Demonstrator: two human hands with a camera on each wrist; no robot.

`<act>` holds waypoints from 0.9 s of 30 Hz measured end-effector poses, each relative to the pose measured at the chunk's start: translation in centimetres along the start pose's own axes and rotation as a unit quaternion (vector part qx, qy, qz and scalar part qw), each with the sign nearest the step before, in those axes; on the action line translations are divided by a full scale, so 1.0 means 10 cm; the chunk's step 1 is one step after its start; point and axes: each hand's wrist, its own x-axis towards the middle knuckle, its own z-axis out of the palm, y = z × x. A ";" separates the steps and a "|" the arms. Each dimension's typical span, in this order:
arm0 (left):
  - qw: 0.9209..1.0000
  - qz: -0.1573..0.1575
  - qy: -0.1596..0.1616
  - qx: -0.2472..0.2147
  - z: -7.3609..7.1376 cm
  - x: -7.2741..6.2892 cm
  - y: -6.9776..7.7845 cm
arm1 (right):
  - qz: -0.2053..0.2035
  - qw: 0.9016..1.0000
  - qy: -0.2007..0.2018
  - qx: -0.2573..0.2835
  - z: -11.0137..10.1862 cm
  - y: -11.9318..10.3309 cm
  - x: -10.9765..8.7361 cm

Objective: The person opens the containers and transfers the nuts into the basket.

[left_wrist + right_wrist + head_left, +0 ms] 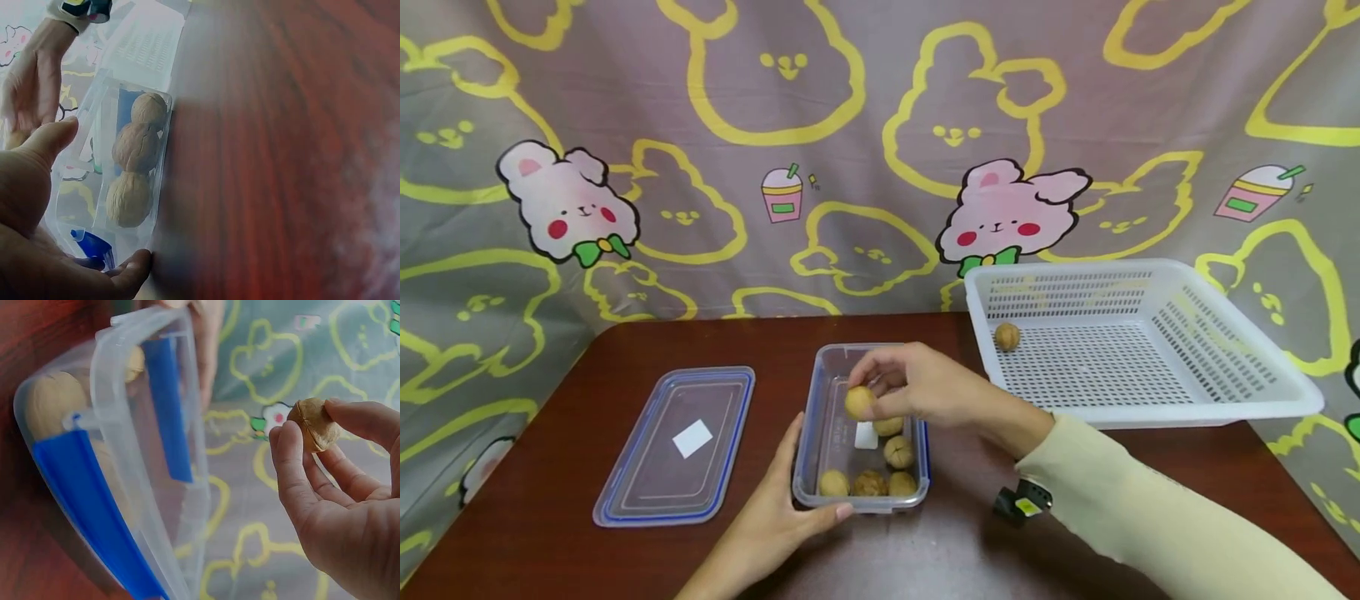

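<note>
a makeshift workspace: reddish-brown table (778, 375) against cartoon-print cloth (861, 100)

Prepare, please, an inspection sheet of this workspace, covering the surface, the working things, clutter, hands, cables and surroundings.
Surface: dark red-brown table, glossy.
Working things: clear container, lid off, with at least five walnuts inside; lid lies on the table to its left; white basket at right, with one walnut inside.
Clutter: nothing seen.
Left hand: grips the clear container at its near left corner.
Right hand: pinches a single walnut, over the container in the head view.
Cables: nothing seen.
Surroundings: patterned cloth hangs behind the table.
</note>
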 end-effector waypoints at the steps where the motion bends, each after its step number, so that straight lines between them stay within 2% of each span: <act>1: 1.000 -0.003 0.000 0.001 0.00 0.00 0.00 | -0.001 1.000 0.007 0.002 -0.04 -0.02 -0.04; 8: 1.000 -0.017 0.000 0.017 0.00 -0.01 0.01 | 0.034 0.996 0.078 0.022 -0.43 -0.06 -0.35; 11: 1.000 -0.015 0.001 0.018 0.00 -0.01 0.02 | 0.047 0.992 0.108 0.042 -0.70 -0.06 -0.47; 15: 1.000 -0.010 -0.001 0.024 -0.01 -0.01 0.02 | 0.049 0.987 0.114 0.102 -1.12 -0.01 -0.62; 18: 1.000 -0.009 -0.003 0.020 -0.01 0.00 0.01 | 0.032 0.977 0.117 0.176 -1.43 0.11 -0.71; 22: 1.000 -0.011 -0.005 0.012 -0.01 0.00 0.02 | 0.012 0.953 0.159 0.257 -1.77 0.31 -0.75; 27: 1.000 -0.001 -0.007 0.021 -0.02 0.00 0.02 | 0.036 0.925 0.222 0.305 -2.02 0.54 -0.75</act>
